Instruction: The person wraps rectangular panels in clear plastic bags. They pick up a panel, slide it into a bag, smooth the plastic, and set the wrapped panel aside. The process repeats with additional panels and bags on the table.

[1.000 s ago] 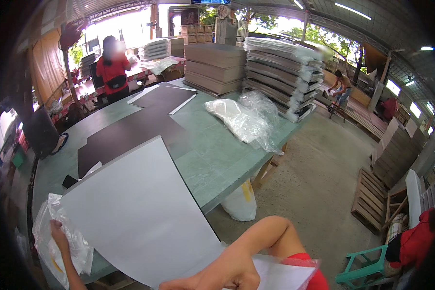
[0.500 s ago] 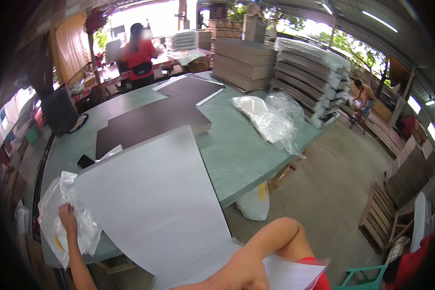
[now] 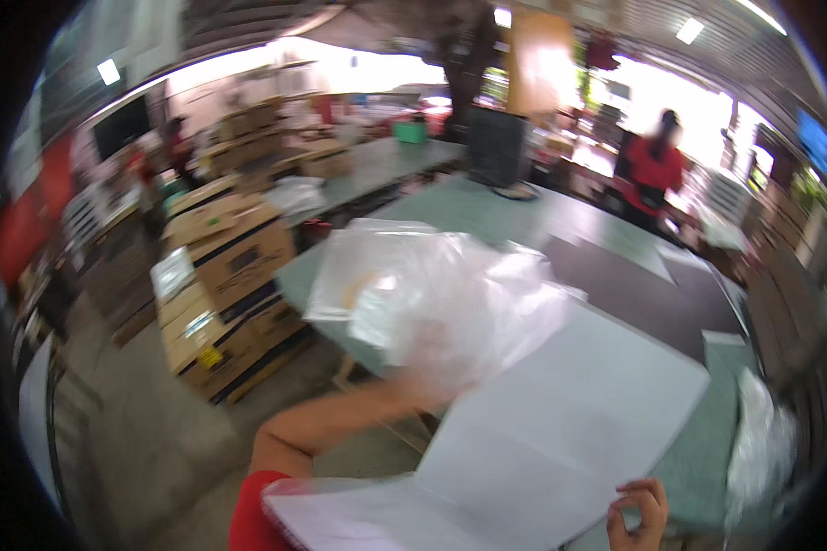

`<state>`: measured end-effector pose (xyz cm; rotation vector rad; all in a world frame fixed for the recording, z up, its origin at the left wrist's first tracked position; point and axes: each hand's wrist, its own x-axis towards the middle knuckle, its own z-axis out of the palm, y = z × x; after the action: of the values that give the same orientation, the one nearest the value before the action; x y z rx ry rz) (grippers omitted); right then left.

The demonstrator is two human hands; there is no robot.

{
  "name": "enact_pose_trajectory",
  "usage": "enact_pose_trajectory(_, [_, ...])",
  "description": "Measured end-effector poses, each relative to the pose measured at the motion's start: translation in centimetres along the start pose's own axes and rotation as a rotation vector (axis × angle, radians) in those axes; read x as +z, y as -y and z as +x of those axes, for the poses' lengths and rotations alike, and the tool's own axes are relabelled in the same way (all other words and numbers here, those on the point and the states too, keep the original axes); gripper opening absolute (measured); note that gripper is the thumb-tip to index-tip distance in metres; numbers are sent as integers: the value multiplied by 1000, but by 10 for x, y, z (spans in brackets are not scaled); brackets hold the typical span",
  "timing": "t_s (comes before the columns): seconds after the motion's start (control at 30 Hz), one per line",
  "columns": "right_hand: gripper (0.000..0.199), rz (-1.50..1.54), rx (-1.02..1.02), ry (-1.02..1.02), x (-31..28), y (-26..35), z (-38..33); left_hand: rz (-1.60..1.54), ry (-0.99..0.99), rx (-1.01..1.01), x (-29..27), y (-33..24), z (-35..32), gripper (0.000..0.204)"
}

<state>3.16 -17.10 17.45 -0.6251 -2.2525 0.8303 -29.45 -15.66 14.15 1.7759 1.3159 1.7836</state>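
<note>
A large white board or sheet [image 3: 560,404] lies across the near table edge and slants down toward me, with a bend across its lower part. My left hand [image 3: 427,354], smeared by motion, is in the folds of a crumpled clear plastic bag [image 3: 487,298] at the board's left edge and appears to grip it. At the board's lower right edge, my right hand [image 3: 645,516] has curled fingers, their tips against the edge. Beneath the raised plastic, more flat clear bags [image 3: 345,266] lie on the green table [image 3: 423,207].
Dark brown panels [image 3: 625,285] lie beyond the board. Another clear plastic bundle [image 3: 763,432] hangs at the table's right. Cardboard boxes [image 3: 239,253] are stacked left of the table. A black bin-like object [image 3: 496,147] stands at the far corner. A person in red [image 3: 652,170] is farther back.
My view has swung left, bringing the boxes into sight. The clear bag has been lifted and bunched against the board by my left hand. My right hand has come into view at the board's edge.
</note>
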Motion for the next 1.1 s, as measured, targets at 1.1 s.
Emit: enact_pose_trajectory(1.1, [11, 713, 713, 135, 57, -124, 6, -98, 738, -678, 57, 34, -54, 47])
